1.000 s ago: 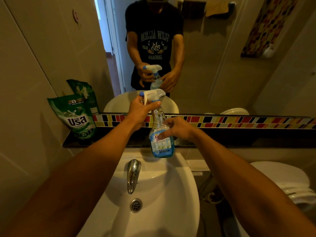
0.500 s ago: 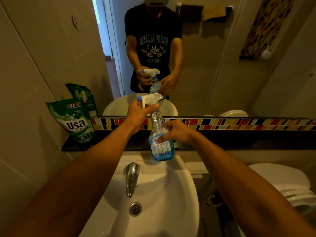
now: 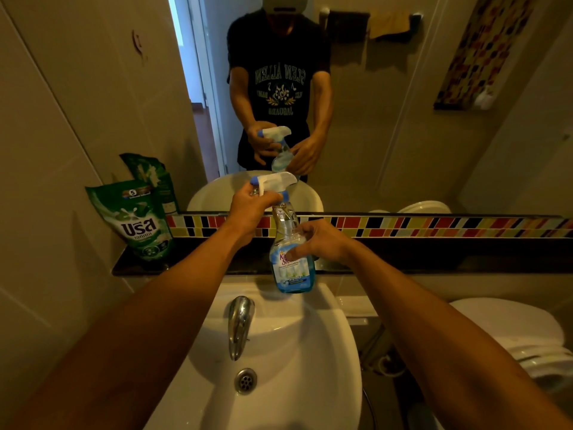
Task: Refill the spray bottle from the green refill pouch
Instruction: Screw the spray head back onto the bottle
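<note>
A clear spray bottle (image 3: 290,268) with a blue label and a little blue liquid at its bottom is held upright above the back of the sink. My left hand (image 3: 251,209) grips its white trigger head (image 3: 277,180) at the neck. My right hand (image 3: 319,240) is wrapped around the bottle's body from the right. The green refill pouch (image 3: 139,221) stands upright on the dark ledge (image 3: 192,262) at the left, against the wall, apart from both hands.
A white sink (image 3: 279,361) with a chrome tap (image 3: 239,324) and a drain (image 3: 245,380) lies below the bottle. A mirror above the ledge reflects the person and the bottle. A white toilet (image 3: 511,333) sits at the right. Tiled wall closes the left side.
Both hands keep the same hold on the bottle. The bottle has shifted slightly lower in the picture as the camera tilted; the pouch has not moved.
</note>
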Motion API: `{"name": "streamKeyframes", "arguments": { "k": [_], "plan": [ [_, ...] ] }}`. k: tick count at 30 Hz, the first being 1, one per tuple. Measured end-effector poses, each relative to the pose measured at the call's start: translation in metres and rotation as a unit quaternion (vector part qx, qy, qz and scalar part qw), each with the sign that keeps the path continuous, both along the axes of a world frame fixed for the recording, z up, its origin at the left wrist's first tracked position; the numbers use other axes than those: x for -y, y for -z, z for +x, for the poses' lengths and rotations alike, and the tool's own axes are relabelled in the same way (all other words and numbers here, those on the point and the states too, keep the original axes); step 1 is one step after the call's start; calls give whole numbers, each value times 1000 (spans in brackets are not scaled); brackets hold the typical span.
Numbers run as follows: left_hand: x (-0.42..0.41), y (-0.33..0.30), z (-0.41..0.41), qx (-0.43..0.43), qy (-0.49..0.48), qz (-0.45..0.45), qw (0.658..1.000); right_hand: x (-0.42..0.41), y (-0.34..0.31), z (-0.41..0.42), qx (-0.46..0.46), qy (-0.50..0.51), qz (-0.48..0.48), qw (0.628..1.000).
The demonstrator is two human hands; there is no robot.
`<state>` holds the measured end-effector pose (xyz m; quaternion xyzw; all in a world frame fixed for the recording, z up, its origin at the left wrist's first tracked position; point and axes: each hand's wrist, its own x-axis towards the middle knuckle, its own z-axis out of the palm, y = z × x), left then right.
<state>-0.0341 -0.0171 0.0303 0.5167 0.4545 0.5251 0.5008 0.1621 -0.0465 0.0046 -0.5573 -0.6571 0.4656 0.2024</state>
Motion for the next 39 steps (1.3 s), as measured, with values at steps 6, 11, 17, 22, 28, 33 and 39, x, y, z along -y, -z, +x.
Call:
{"name": "streamKeyframes", "arguments": {
  "k": [6,11,17,22,28,33,39],
  "plan": [
    [0,0,0,5,19,-23,1000,-2,1,-3,3,-5,5,1000],
    [-2,-1,-1,-1,31,-43,999,-3,2,-3,3,-3,2,1000],
    [-4,-4,1,-6,45,-40,998,-2,-4,-4,-9,-2,1,1000],
    [-5,-2,-3,-9,35,-29,999,-4,-6,-4,-12,-4,2,1000],
    [-5,-15,-8,20,40,-33,998,-14,-13,-3,-14,-8,0,1000],
    [-5,-22,-10,15,33,-15,999,-20,-16,-6,-21,-10,11,1000],
    [-3,-29,-13,22,48,-33,998,-21,-18,-5,-9,-18,17,1000]
  ]
}}
